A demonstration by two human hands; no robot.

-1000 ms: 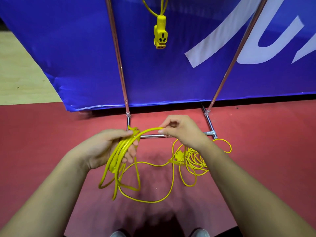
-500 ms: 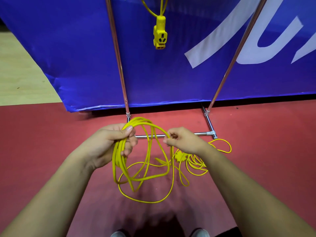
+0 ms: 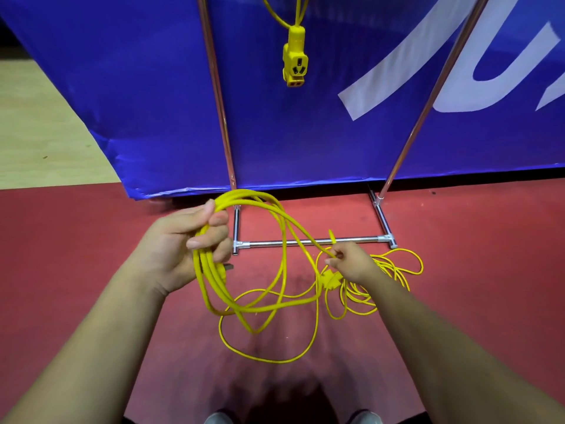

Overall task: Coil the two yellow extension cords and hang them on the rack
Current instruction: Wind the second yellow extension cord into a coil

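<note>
The second yellow cord (image 3: 208, 267) is being gathered into a coil just in front of the left end of the rack's base bar (image 3: 308, 241). There the left hand (image 3: 183, 249) is clenching several loops together, with its thumb lying over the top. The loops are drooping from that fist toward the person, on the near side of the bar. The right hand (image 3: 351, 264) is pinching a single strand between thumb and fingertips just in front of the bar's right half. It is sitting directly over the uncoiled remainder (image 3: 354, 296), which is lying in a heap on the red floor (image 3: 489, 270) by the bar's right end.

A second earlier the right hand was feeding a strand up to the left fist. Now one more loop is sitting in that bundle, and the right hand has slid back out along the cord toward the heap. One winding cycle appears finished and the next is beginning; the heap suggests several more loops are waiting.

High above the bar's middle, the first cord's socket (image 3: 295, 62) is dangling against the blue banner (image 3: 137, 87), so that cord is likely hanging already.
</note>
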